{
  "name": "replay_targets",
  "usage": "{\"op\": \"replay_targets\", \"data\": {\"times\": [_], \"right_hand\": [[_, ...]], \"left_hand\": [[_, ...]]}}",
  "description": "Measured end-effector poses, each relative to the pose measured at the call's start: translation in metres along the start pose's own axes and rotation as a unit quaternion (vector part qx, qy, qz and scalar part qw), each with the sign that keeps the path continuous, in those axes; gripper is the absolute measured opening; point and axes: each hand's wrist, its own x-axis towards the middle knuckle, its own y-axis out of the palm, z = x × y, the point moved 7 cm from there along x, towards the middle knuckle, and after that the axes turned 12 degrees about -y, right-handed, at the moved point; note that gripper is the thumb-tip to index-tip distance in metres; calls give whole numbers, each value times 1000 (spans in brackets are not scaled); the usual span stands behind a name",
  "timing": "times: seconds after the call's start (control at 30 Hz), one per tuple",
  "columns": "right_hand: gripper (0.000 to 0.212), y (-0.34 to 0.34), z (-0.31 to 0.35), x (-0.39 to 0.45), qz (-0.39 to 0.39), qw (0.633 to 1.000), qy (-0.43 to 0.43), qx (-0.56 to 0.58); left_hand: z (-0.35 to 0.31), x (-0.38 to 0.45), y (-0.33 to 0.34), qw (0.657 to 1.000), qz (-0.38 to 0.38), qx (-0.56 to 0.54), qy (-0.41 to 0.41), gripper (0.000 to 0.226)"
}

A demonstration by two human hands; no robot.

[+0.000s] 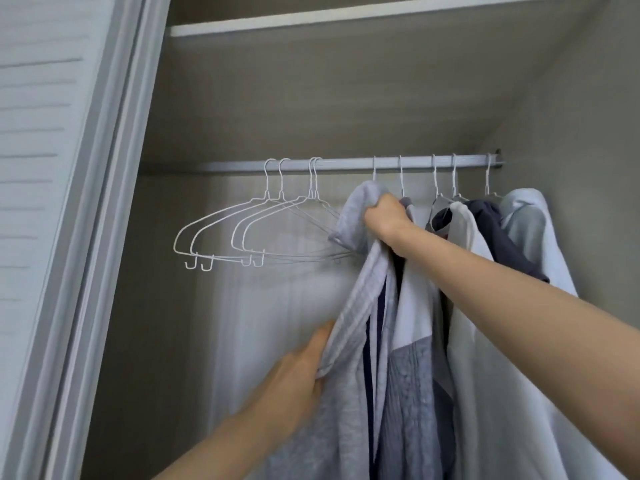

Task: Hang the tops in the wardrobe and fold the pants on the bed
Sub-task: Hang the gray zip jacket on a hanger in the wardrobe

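Note:
A light grey top [349, 306] hangs from a white wire hanger on the wardrobe rail [346, 164]. My right hand [384, 218] grips the top near its shoulder, just under the hanger hook. Lower down, my left hand [301, 372] holds the top's left edge with fingers curled round the fabric. To the right of it hang several more tops: a grey and white one [412, 341], a white one [471, 306], a dark navy one [495, 230] and a pale one [533, 223]. No pants or bed are in view.
Several empty white wire hangers [242, 233] hang on the rail's left half. The louvred sliding door [41, 168] stands at the left. A shelf [311, 19] runs above the rail. The wardrobe's right wall [588, 168] is close behind the last top.

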Motion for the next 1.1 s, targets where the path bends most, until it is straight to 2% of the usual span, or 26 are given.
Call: {"op": "replay_targets", "data": {"times": [0.13,0.23,0.27,0.33,0.43,0.57,0.67,0.73,0.87,1.0,1.1], "right_hand": [[21,-5,4,-17,43,992,-70,-98],[59,3,13,-50,78,975,-114,-173],[63,6,20,-61,82,964,-148,-206],[53,17,28,-88,104,935,-201,-273],[39,29,28,-125,161,912,-187,-329],[41,27,40,-177,150,890,-224,-368],[39,30,39,-222,175,854,-261,-414],[49,39,35,-262,244,842,-252,-410],[60,46,44,-333,299,844,-252,-367],[62,38,55,-388,317,882,-219,-271],[60,31,60,-423,320,902,-215,-197]], "left_hand": [[9,-14,9,1000,-6,-17,-6,82],[12,-25,16,998,0,-52,-26,74],[11,-26,14,998,-9,-58,-30,72],[9,-34,11,997,-27,-64,-45,67],[10,-53,10,994,-25,-59,-91,63],[9,-89,7,992,-20,-13,-124,56],[8,-115,-8,989,-64,-8,-131,45],[11,-135,-16,983,-94,-12,-157,34],[13,-183,-13,967,-108,-85,-216,29],[13,-237,-4,964,-57,-85,-246,45],[15,-280,-6,963,-30,-29,-268,47]]}}
